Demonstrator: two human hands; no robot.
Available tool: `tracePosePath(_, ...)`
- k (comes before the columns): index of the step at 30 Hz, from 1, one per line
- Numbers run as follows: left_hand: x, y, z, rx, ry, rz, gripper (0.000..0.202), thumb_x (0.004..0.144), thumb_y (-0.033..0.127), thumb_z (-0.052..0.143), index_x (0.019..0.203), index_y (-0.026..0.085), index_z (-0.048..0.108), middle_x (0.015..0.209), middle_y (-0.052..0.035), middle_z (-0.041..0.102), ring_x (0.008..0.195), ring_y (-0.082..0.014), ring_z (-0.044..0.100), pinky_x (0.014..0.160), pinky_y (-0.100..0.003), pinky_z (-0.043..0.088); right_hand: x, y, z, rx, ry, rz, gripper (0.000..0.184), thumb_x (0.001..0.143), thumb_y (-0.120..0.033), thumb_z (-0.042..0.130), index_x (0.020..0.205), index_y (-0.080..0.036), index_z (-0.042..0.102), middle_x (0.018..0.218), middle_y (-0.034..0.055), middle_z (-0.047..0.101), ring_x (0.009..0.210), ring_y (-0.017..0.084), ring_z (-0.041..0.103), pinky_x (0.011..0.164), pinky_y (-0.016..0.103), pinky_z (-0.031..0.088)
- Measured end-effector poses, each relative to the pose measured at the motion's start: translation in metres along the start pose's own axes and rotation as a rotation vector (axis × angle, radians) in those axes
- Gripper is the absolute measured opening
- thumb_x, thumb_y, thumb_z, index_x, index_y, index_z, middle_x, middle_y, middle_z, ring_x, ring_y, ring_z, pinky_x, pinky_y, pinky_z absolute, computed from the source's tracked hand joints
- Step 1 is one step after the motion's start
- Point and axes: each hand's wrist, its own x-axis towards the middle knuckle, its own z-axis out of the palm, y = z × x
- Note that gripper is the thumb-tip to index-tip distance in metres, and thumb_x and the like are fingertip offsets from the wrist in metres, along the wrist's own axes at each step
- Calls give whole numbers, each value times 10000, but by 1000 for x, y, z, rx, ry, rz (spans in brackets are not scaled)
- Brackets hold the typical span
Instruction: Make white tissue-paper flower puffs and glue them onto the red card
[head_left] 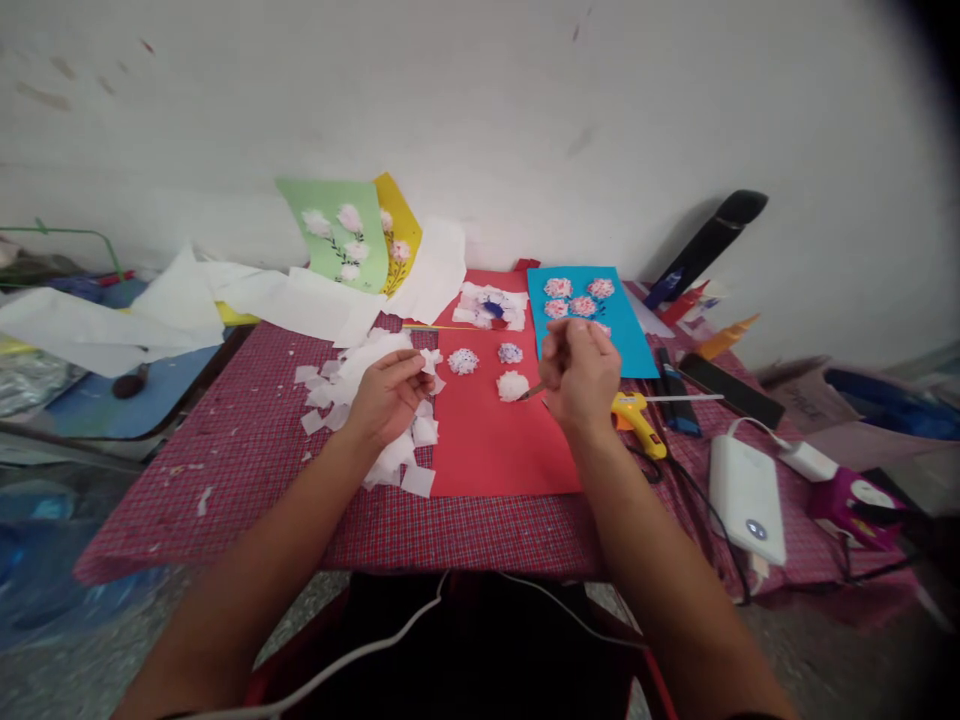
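My left hand (pixel 391 395) is closed in a pinch on a small crumpled piece of white tissue paper (pixel 430 360), above a pile of white tissue squares (pixel 425 431). In my right hand (pixel 581 370), the closed fingers grip a thin pointed stick (pixel 534 391); its kind is not clear. The stick's tip is at the edge of a white tissue flower (pixel 512 387) on a red sheet (pixel 495 450). Two more tissue flowers with purple specks, one on the left (pixel 463 361) and one on the right (pixel 511 353), sit on the same sheet behind it.
A stained, folded tissue (pixel 491 306) lies at the red sheet's back. Blue (pixel 634 340) and green (pixel 337 195) flower cards stand or lie near the wall. To the right are a yellow glue gun (pixel 637 422), a white power bank (pixel 746 498) and cables. Long white paper (pixel 300 305) covers the left back.
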Motion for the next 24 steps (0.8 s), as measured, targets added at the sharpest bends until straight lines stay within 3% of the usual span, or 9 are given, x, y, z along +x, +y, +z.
tracePosePath(4,-3,-2,2,1,-9,-39,231,669,137,838,812,144,657,709,-1,669,627,-130,652,662,-295,519,3,1,-4,42,34,34,329,934,-546,538,908,-222,585,653,-56,491,417,69,292,380,232,222)
tracePosePath(9,-6,-11,4,26,-25,-92,251,661,157,856,818,146,661,699,0,668,637,-129,655,646,-276,518,-9,5,1,67,39,-21,206,819,-361,624,969,-221,608,617,-77,408,459,81,292,426,229,261)
tracePosePath(13,-7,-18,3,38,-17,-114,268,646,149,869,837,150,682,702,14,670,623,-123,657,668,-291,541,-19,10,3,44,-6,-66,158,857,-369,570,910,-226,611,584,-71,401,465,94,323,453,240,318)
tracePosePath(20,-4,-14,4,22,-2,-95,260,648,145,861,831,144,676,689,10,667,622,-120,649,626,-263,520,1,6,-8,-309,-122,13,210,886,-336,532,1004,-208,649,750,-2,628,632,127,551,590,260,438)
tracePosePath(24,-3,-14,3,27,1,-124,253,639,128,861,818,132,683,692,1,669,634,-128,657,651,-277,536,19,0,-19,-717,-313,80,218,865,-287,545,987,-176,688,901,58,723,782,177,635,712,306,474)
